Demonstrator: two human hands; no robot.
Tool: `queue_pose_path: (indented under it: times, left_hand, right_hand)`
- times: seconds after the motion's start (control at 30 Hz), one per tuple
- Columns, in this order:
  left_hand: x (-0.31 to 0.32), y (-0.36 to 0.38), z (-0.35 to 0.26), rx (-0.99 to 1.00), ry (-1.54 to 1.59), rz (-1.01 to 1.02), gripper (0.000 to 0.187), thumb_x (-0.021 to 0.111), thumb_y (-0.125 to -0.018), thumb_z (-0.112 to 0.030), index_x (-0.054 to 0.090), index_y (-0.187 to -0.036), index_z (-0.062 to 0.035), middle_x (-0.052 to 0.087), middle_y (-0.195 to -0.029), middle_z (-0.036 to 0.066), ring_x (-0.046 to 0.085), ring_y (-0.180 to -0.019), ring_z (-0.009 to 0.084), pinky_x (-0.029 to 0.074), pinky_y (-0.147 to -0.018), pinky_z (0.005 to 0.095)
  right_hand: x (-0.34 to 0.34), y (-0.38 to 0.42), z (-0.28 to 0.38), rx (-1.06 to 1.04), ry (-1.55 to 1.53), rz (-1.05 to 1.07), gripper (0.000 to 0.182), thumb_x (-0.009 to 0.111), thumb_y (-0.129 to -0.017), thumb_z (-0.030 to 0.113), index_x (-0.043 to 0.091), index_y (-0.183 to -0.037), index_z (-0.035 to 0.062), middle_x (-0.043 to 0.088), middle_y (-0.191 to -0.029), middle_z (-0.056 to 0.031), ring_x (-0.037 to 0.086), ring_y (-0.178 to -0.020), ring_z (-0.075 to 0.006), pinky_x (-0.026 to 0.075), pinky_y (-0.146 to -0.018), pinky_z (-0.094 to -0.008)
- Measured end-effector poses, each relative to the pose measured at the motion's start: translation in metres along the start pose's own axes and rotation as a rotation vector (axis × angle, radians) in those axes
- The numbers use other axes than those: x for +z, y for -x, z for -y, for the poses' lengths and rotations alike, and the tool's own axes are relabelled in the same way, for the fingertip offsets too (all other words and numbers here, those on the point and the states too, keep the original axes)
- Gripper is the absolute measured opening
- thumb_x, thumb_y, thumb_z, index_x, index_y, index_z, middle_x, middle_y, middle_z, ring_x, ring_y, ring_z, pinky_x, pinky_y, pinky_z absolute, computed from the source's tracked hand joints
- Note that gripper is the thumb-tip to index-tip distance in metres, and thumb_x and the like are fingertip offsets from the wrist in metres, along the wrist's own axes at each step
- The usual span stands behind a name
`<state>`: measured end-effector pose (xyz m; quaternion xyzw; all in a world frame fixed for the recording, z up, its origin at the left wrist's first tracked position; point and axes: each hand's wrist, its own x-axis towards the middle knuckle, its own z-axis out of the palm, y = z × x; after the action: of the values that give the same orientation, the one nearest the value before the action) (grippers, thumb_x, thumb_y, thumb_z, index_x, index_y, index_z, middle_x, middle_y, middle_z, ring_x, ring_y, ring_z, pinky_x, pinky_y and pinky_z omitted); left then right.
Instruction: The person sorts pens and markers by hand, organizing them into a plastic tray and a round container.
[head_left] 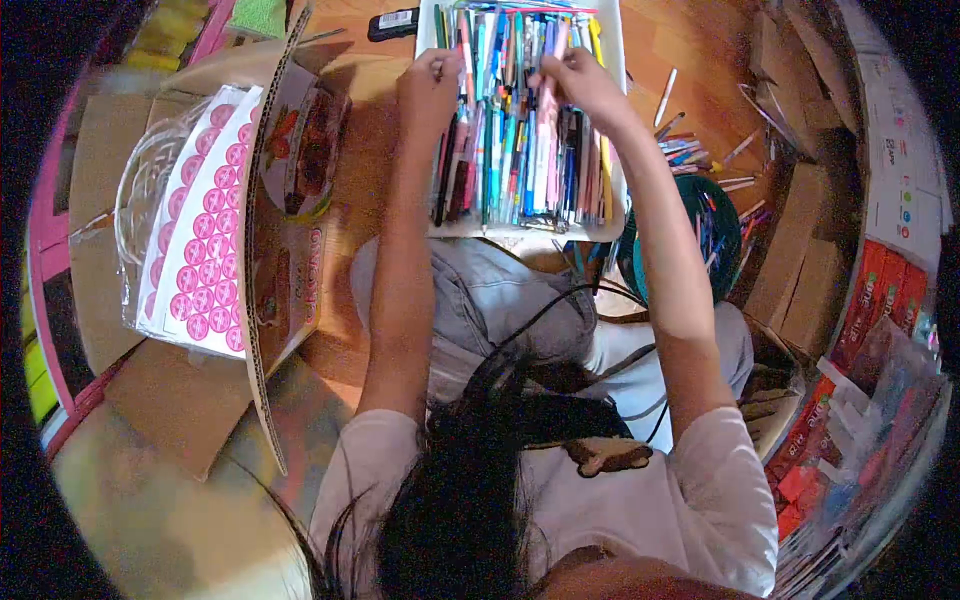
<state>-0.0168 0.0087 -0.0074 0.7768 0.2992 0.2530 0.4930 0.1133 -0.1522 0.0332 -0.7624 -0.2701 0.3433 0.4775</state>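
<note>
A white tray (612, 222) filled with rows of colourful pens (520, 150) lies before my crossed legs. My left hand (430, 88) is over the tray's left edge, its fingers curled in; whether something small is between them I cannot make out. Over the right part of the tray, my right hand (583, 85) is closed, thumb and fingers pinched on a pale pink pen (560, 42) above the other pens. The pens mostly lie lengthwise, packed side by side.
A dark green round container (690, 200) with pens stands right of the tray, with loose pens (685, 150) on the wooden floor beyond. An open cardboard box (262, 250) holding sheets of pink round labels (210, 260) is at left. Red boxes (880, 300) and cardboard line the right.
</note>
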Motion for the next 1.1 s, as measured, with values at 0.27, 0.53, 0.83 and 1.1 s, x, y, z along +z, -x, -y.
queue_pose_path:
  times: [0.27,0.53,0.83,1.1]
  left_hand:
    - [0.022,0.000,0.008,0.239,-0.261,0.073,0.017,0.056,-0.078,-0.015,0.059,-0.089,-0.0016,0.062,-0.074,0.013,0.061,-0.064,0.0217,0.047,-0.059,0.0314]
    - [0.033,0.004,-0.004,0.418,-0.271,0.147,0.018,0.058,-0.076,-0.021,0.063,-0.091,-0.0110,0.058,-0.079,0.018,0.058,-0.073,0.0323,0.046,-0.066,0.0402]
    - [0.034,0.001,-0.019,0.555,-0.425,0.254,0.022,0.051,-0.079,-0.026,0.061,-0.093,-0.0118,0.058,-0.086,0.015,0.055,-0.081,0.0312,0.043,-0.075,0.0395]
    - [0.036,-0.002,-0.023,0.460,-0.454,0.300,0.026,0.049,-0.079,-0.029,0.061,-0.094,-0.0117,0.058,-0.083,0.014,0.055,-0.083,0.0295,0.043,-0.073,0.0385]
  right_hand:
    - [0.039,-0.070,-0.004,-0.126,0.827,-0.177,0.037,0.066,-0.068,0.031,0.060,-0.074,-0.0044,0.059,-0.081,-0.0202,0.059,-0.077,-0.0356,0.048,-0.069,-0.0387]
    - [-0.006,0.003,0.012,-0.123,0.448,-0.402,0.030,0.060,-0.075,0.024,0.054,-0.095,0.0020,0.059,-0.084,-0.0179,0.058,-0.075,-0.0310,0.046,-0.065,-0.0381]
    - [-0.131,0.228,-0.129,0.422,0.941,-0.492,0.068,0.053,-0.072,0.057,0.052,-0.102,-0.0047,0.054,-0.097,-0.0291,0.053,-0.092,-0.0396,0.042,-0.083,-0.0427]
    - [-0.070,0.243,-0.172,0.377,1.037,-0.515,0.062,0.062,-0.070,0.041,0.043,-0.109,-0.0032,0.054,-0.094,-0.0219,0.055,-0.084,-0.0368,0.044,-0.076,-0.0432]
